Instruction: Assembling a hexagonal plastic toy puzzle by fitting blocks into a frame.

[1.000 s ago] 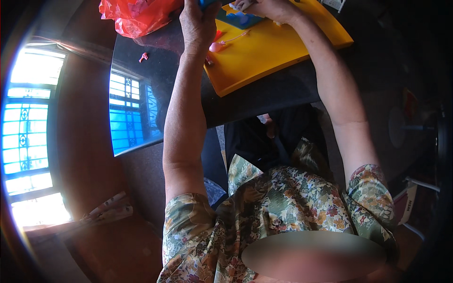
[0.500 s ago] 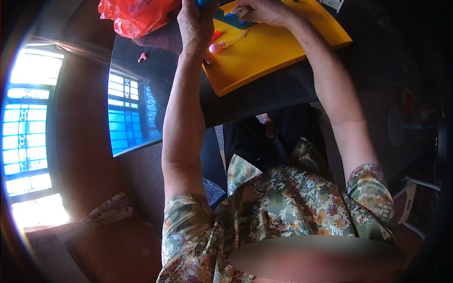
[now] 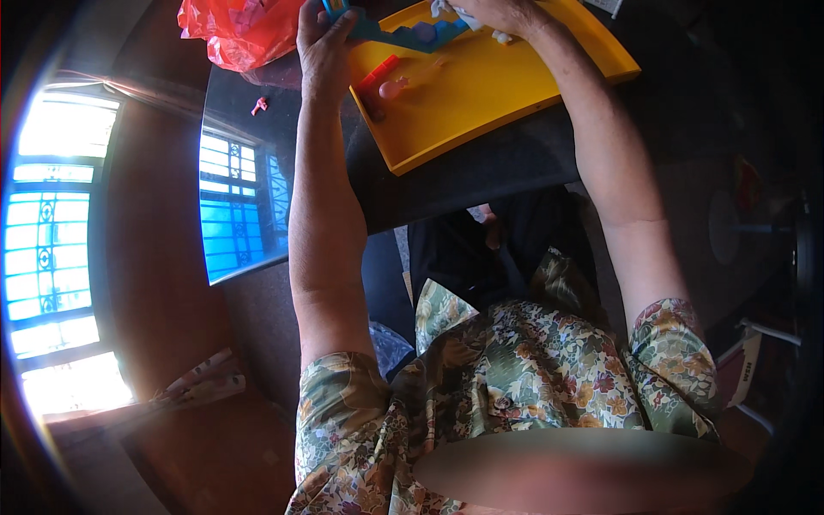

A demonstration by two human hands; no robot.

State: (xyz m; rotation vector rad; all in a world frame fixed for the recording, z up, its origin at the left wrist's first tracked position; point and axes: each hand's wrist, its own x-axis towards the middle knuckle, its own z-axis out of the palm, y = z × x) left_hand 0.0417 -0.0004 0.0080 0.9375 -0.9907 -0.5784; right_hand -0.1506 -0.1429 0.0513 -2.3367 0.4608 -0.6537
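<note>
Blue piece (image 3: 421, 39) swings left now, angled across the far left part of the yellow tray (image 3: 455, 129), its lumpy dark-blue edge coming into plain view! Running across from the left: a red plastic bag (image 3: 236, 39) sits at the far left of the dark table (image 3: 266, 142), with a small pink scrap (image 3: 260, 106) lying nearer, well apart from the tray. Next comes the left hand (image 3: 324, 56), shifted leftward over the last second and clamped on the blue piece's left end, thumb across it. That move uncovers a red stick (image 3: 378, 74) in the tray's left side, a pink ball (image 3: 392, 88) just beside it on the near side; neither is held. And over on the right, the right hand (image 3: 502, 13) has drawn a little away, fingers closed on a crumpled white cloth (image 3: 466, 17) by the blue piece's right end; whether the two touch, I can't tell. Hands apart, then, and the left seems to be doing the steadying alone, leaving the lumpy edge more exposed.
</note>
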